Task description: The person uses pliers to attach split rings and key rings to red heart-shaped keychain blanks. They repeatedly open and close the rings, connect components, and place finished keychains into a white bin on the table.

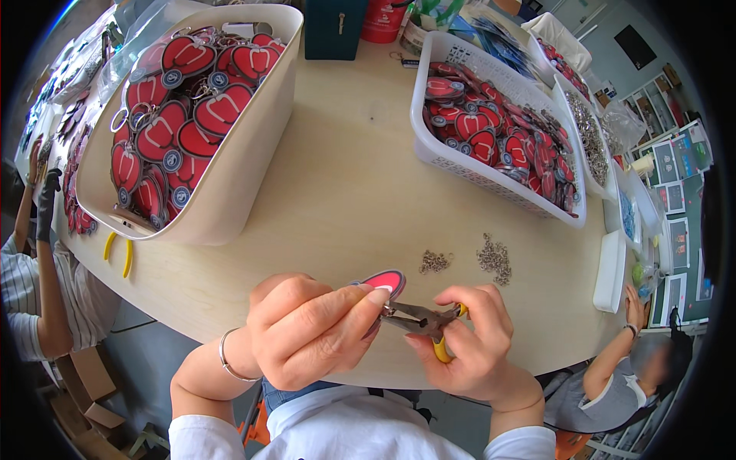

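Gripping pliers (420, 318) — right hand (468, 341); left hand (307, 333) pinching tag (386, 280), seemingly.

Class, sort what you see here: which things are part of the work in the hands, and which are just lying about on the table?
In the work:
left hand holding a red tag
right hand with pliers
small rings close by

Lying about:
spare yellow pliers
dark green box
red can

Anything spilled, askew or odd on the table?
Nothing damaged. Small metal rings lie loose in two piles on the table, not in a tray. Yellow-handled pliers hang over the table's left edge.
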`<move>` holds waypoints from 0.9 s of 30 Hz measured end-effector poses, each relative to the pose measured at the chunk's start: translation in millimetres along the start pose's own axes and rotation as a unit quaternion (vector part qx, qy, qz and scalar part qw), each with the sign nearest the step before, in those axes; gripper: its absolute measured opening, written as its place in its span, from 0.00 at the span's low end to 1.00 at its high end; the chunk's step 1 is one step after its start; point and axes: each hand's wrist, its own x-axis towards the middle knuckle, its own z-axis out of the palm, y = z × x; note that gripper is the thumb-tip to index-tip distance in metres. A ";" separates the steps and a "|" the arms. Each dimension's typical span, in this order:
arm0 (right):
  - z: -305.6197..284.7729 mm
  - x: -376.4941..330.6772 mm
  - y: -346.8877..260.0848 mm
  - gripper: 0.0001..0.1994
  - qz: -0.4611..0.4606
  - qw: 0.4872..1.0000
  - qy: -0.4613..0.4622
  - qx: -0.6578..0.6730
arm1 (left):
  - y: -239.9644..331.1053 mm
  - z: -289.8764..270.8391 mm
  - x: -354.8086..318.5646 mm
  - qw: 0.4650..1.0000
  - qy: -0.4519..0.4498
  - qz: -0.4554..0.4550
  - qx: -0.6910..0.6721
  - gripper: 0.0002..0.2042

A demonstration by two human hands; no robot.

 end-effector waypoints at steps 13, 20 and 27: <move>1.1 -3.2 -0.2 0.09 -0.014 1.000 0.015 -0.014 | 1.6 -0.6 0.3 0.999 -0.004 -0.010 -0.030 0.18; -3.5 -4.0 -0.4 0.09 -0.036 0.999 0.000 -0.038 | 3.4 -12.7 -2.9 0.996 -0.076 -0.022 -0.032 0.16; -5.1 -4.0 4.9 0.10 -0.052 0.998 -0.020 -0.038 | -1.6 -3.9 5.6 0.999 -0.012 0.029 -0.032 0.13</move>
